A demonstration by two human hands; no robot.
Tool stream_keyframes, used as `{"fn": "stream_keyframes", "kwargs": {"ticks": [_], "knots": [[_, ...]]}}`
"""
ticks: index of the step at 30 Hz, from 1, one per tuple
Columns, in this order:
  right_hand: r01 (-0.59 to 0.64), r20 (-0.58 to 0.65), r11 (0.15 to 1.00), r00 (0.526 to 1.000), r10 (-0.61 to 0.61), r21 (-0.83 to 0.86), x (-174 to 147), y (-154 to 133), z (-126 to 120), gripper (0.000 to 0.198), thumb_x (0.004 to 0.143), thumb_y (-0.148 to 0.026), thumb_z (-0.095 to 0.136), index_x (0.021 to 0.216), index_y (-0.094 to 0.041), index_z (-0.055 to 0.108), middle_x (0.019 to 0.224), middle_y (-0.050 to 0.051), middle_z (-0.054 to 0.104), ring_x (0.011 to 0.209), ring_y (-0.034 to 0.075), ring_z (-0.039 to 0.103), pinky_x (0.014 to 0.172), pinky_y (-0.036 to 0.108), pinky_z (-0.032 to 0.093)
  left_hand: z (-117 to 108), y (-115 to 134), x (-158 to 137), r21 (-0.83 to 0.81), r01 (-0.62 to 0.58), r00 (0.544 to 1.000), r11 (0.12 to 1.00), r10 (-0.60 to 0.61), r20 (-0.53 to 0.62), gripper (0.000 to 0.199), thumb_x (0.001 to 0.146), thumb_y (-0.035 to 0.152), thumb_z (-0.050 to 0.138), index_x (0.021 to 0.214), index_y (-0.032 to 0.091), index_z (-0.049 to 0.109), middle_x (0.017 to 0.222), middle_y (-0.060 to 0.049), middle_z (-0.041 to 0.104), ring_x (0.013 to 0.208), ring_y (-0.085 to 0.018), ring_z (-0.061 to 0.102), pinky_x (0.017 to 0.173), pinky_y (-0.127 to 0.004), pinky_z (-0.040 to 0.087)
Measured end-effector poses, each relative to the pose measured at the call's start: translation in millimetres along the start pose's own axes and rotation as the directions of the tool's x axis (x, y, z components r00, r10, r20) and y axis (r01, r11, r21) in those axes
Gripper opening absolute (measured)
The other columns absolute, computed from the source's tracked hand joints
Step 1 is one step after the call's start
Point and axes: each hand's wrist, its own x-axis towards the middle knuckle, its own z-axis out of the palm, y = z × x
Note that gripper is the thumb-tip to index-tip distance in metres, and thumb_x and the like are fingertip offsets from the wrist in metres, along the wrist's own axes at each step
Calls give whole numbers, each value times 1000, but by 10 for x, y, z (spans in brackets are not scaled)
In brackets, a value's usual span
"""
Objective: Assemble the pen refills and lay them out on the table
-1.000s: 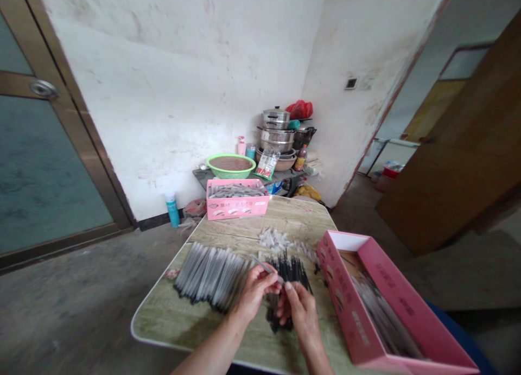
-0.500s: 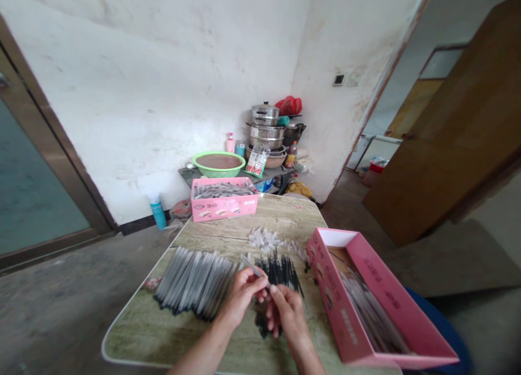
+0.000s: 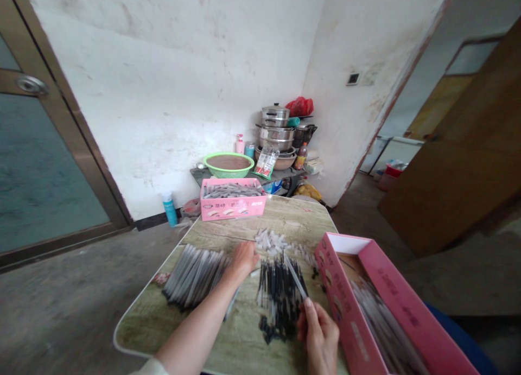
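My right hand [image 3: 319, 331] pinches the lower end of a slim translucent pen barrel [image 3: 296, 277], which slants up and to the left over a bundle of thin black pen refills [image 3: 279, 291]. Reaching farther forward, my left hand [image 3: 244, 258] has its fingers curled beside a heap of small whitish plastic pieces [image 3: 271, 241]. Its fingertips are mostly hidden, so what they hold does not show. Left of that forearm lies a row of frosted pen barrels [image 3: 195, 274] with black ends. Small black caps [image 3: 268, 329] lie below the refills.
A pink box [image 3: 232, 208] full of greyish tubes stands at the table's [image 3: 301, 217] far edge. At the right, a longer pink box [image 3: 345, 310] holds more tubes. Behind are a green basin [image 3: 228, 171] and stacked steel pots [image 3: 277, 131].
My hands were together over the table and have parted. The left has moved forward to the whitish pieces; the right has drawn right and nearer with the pen barrel. The view has shifted left.
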Motion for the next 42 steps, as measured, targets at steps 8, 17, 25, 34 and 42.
{"fn": "stream_keyframes", "kwargs": {"ticks": [8, 17, 25, 34, 42], "knots": [[76, 62, 991, 996, -70, -105, -132, -121, 16, 47, 84, -55, 50, 54, -19, 51, 44, -3, 47, 39, 12, 44, 40, 22, 33, 61, 129, -75, -259, 81, 994, 962, -59, 91, 14, 61, 29, 75, 67, 18, 68, 59, -3, 64, 63, -20, 63, 62, -29, 47], [211, 40, 943, 977, -207, -257, -360, -369, 167, 46, 82, -56, 50, 53, -21, 53, 40, -3, 43, 39, 14, 44, 42, 24, 31, -76, 288, -489, -707, 206, 979, 677, -141, 150, 34, 61, 35, 80, 84, 13, 68, 71, -5, 69, 63, -14, 65, 62, -26, 53], [261, 69, 912, 965, -253, -318, -341, -320, 189, 44, 86, -53, 47, 57, -21, 55, 40, -2, 45, 40, 15, 46, 42, 23, 32, -52, 304, -605, -691, 228, 973, 686, -172, 151, 37, 61, 34, 81, 87, 11, 68, 72, -6, 68, 62, -14, 63, 59, -26, 53], [485, 187, 620, 855, -483, -616, -398, -201, 307, 50, 97, -47, 25, 69, -20, 57, 48, 2, 58, 41, 17, 57, 44, 25, 33, 35, 386, -816, -697, 99, 991, 711, -130, 8, 47, 68, 43, 73, 99, 8, 69, 74, -9, 70, 65, -18, 66, 63, -30, 55], [510, 187, 567, 827, -531, -647, -469, -225, 362, 48, 98, -44, 22, 67, -21, 51, 46, 1, 54, 39, 16, 55, 43, 24, 33, 157, 362, -873, -795, 88, 980, 600, -196, -39, 42, 66, 37, 77, 95, 8, 69, 70, -7, 69, 62, -15, 65, 64, -28, 55]]}}
